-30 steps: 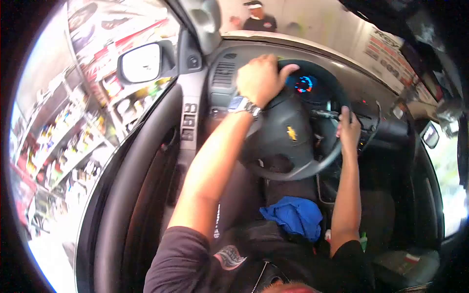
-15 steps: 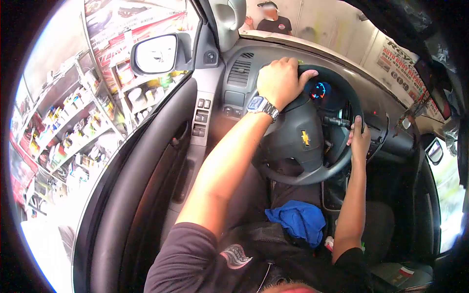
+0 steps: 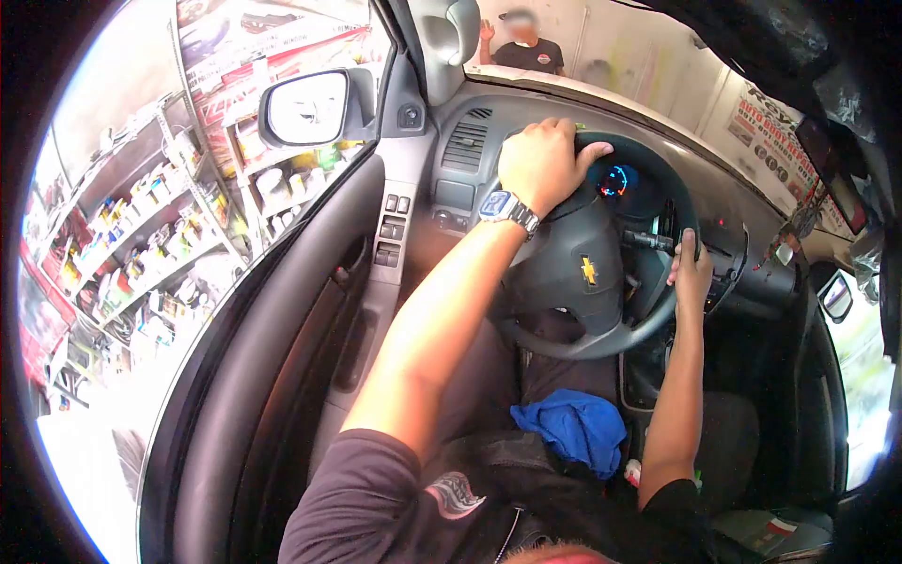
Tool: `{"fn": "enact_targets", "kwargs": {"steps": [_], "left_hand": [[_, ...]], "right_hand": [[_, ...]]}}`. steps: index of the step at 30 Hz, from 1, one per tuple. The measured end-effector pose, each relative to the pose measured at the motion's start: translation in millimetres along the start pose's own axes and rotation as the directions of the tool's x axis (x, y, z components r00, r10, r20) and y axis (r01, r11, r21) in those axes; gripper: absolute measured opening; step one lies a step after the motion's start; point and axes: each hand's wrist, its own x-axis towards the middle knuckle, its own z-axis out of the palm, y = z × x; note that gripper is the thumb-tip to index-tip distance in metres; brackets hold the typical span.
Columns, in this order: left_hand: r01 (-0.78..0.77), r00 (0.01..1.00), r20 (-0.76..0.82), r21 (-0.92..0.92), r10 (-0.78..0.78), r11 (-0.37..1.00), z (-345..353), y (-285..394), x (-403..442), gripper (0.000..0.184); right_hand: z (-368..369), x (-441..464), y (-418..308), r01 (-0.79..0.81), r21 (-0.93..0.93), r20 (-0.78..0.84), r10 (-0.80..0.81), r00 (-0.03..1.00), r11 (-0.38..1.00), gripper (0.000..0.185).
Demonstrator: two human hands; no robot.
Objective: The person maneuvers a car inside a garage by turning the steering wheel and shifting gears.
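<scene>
Both of my hands are on a black steering wheel with a gold emblem at its hub. My left hand grips the upper left of the rim, thumb stretched along it toward the right. A metal-band wristwatch circles my left wrist. On the right side of the rim, my right hand is closed with the thumb up. A black stalk reaches close to its fingers. Behind the wheel the gauge display glows blue and red. A crumpled blue cloth lies in my lap.
Outside the windshield a person in a dark shirt stands with one hand raised. Beyond the door and side mirror, shelves hold many cans and bottles. A banner hangs at the right.
The person outside has raised a hand higher. The surroundings outside have shifted slightly in view. Both my hands keep their places on the wheel, which has barely moved.
</scene>
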Motion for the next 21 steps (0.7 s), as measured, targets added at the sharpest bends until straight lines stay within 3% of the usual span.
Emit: {"fn": "enact_targets", "kwargs": {"steps": [21], "left_hand": [[-0.013,1.0,-0.023,0.018,0.013,1.0,5.6,-0.9,-0.1,0.058]], "right_hand": [[1.2,6.7,6.0,0.002,0.021,0.025,-0.003,1.0,1.0,0.056]]}}
